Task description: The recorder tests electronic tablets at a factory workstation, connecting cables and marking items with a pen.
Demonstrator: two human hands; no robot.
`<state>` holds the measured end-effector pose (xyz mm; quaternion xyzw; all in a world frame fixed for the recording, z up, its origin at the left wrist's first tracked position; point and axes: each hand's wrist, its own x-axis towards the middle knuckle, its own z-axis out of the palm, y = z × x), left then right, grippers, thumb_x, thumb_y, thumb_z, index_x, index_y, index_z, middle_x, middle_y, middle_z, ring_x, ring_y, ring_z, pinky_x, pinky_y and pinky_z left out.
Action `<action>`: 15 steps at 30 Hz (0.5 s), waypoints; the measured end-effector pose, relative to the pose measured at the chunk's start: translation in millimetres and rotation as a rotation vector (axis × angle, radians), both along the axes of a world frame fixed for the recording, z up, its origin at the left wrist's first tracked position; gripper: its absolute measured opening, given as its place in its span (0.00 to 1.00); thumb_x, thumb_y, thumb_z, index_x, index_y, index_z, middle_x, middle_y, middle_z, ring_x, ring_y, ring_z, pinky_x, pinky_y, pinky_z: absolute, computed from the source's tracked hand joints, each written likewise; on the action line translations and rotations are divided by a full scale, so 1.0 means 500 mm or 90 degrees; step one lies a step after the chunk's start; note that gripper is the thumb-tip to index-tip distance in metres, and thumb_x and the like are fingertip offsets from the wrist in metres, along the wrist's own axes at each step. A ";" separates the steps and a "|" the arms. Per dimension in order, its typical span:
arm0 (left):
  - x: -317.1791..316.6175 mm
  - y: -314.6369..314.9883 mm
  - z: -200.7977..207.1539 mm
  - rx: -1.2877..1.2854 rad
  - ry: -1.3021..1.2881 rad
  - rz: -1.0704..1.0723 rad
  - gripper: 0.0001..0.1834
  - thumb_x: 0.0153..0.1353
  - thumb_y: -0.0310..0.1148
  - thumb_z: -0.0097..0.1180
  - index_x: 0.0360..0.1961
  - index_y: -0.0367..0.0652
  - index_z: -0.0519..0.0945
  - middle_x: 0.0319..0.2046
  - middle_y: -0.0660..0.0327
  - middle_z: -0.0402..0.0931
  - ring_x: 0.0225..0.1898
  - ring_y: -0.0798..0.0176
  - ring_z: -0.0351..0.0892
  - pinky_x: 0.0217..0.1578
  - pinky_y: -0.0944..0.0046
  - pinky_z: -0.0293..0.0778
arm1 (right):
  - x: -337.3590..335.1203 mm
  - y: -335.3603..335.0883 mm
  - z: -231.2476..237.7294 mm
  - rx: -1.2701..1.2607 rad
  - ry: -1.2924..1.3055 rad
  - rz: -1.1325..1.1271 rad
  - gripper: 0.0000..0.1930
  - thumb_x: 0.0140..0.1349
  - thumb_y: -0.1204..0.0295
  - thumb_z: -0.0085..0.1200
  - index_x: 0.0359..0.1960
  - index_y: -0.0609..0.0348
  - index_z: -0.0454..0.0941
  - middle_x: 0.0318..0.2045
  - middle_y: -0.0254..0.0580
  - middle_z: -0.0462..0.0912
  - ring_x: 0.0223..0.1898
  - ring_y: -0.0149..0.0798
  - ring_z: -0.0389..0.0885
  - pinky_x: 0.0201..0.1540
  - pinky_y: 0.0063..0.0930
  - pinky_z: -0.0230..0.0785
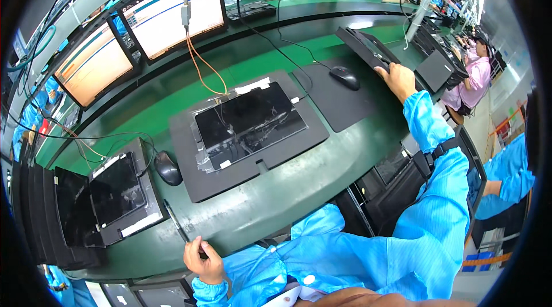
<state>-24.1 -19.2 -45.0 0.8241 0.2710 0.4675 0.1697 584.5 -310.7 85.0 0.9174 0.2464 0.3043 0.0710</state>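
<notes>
My right hand (399,79) reaches to the far right with its fingers closed on the edge of a black flat tray (365,47), which is tilted. Near the table's front edge, my left hand (204,262) has its fingers curled together. A thin dark stick (175,220) ends close to those fingertips; whether they grip it is unclear. Between the hands lies a black tablet-like screen (253,123) with clear film and white tape on it, set in a dark foam pad (230,183). A cable runs to its upper edge.
Two monitors (175,16) stand at the back left. A mouse (345,78) rests on a dark mat (330,103), another mouse (168,169) left of the pad. A second screen (118,189) lies beside stacked black trays (34,209). Loose cables cross the green table (276,192). A person in pink (476,71) sits right.
</notes>
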 end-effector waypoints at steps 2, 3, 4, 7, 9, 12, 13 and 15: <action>0.001 -0.001 -0.001 0.008 -0.009 -0.007 0.11 0.58 0.16 0.54 0.43 0.34 0.79 0.24 0.56 0.72 0.19 0.61 0.66 0.20 0.62 0.60 | -0.004 -0.020 -0.024 -0.008 0.049 -0.040 0.33 0.64 0.39 0.52 0.26 0.64 0.83 0.24 0.53 0.85 0.30 0.57 0.86 0.34 0.46 0.78; -0.001 -0.002 -0.004 -0.004 -0.012 -0.007 0.10 0.61 0.17 0.54 0.44 0.33 0.80 0.25 0.57 0.72 0.21 0.62 0.66 0.22 0.63 0.61 | 0.008 -0.035 -0.051 -0.002 0.086 -0.022 0.33 0.65 0.40 0.53 0.29 0.64 0.83 0.27 0.53 0.85 0.32 0.57 0.86 0.36 0.47 0.78; 0.000 -0.001 -0.006 -0.015 -0.014 -0.005 0.09 0.64 0.19 0.53 0.45 0.33 0.80 0.26 0.57 0.72 0.23 0.64 0.67 0.24 0.64 0.63 | 0.008 -0.038 -0.059 0.007 0.123 0.000 0.32 0.65 0.40 0.53 0.32 0.64 0.83 0.30 0.54 0.86 0.34 0.57 0.86 0.38 0.48 0.78; 0.006 -0.001 -0.012 -0.010 -0.028 -0.004 0.09 0.65 0.19 0.54 0.45 0.33 0.80 0.27 0.57 0.72 0.24 0.65 0.67 0.24 0.65 0.63 | 0.021 -0.045 -0.066 0.114 0.211 -0.058 0.34 0.65 0.38 0.51 0.48 0.63 0.80 0.50 0.59 0.81 0.51 0.57 0.81 0.51 0.47 0.74; 0.013 -0.003 -0.005 -0.002 -0.043 0.015 0.09 0.63 0.18 0.54 0.43 0.34 0.80 0.26 0.57 0.73 0.22 0.63 0.67 0.23 0.64 0.62 | 0.017 -0.027 -0.057 0.166 0.265 -0.071 0.42 0.64 0.33 0.46 0.64 0.57 0.73 0.62 0.58 0.74 0.64 0.56 0.73 0.63 0.48 0.68; 0.005 -0.004 -0.003 0.012 -0.061 0.062 0.10 0.60 0.17 0.54 0.42 0.35 0.81 0.24 0.57 0.73 0.19 0.61 0.69 0.21 0.63 0.63 | -0.008 0.047 -0.043 0.139 0.330 -0.154 0.45 0.62 0.30 0.43 0.71 0.50 0.67 0.63 0.58 0.74 0.65 0.56 0.72 0.65 0.50 0.66; 0.004 -0.009 -0.002 0.018 -0.053 0.064 0.11 0.59 0.17 0.55 0.42 0.36 0.81 0.24 0.57 0.73 0.19 0.61 0.69 0.21 0.63 0.63 | 0.009 0.053 -0.056 0.128 0.333 -0.147 0.45 0.62 0.28 0.40 0.72 0.44 0.65 0.64 0.59 0.72 0.66 0.58 0.70 0.66 0.53 0.64; 0.015 -0.008 0.003 0.037 -0.030 0.068 0.11 0.56 0.19 0.57 0.41 0.38 0.82 0.22 0.59 0.73 0.19 0.61 0.70 0.20 0.63 0.64 | 0.065 0.016 -0.102 0.190 0.352 -0.050 0.35 0.69 0.40 0.42 0.71 0.45 0.67 0.65 0.66 0.69 0.64 0.65 0.72 0.65 0.51 0.66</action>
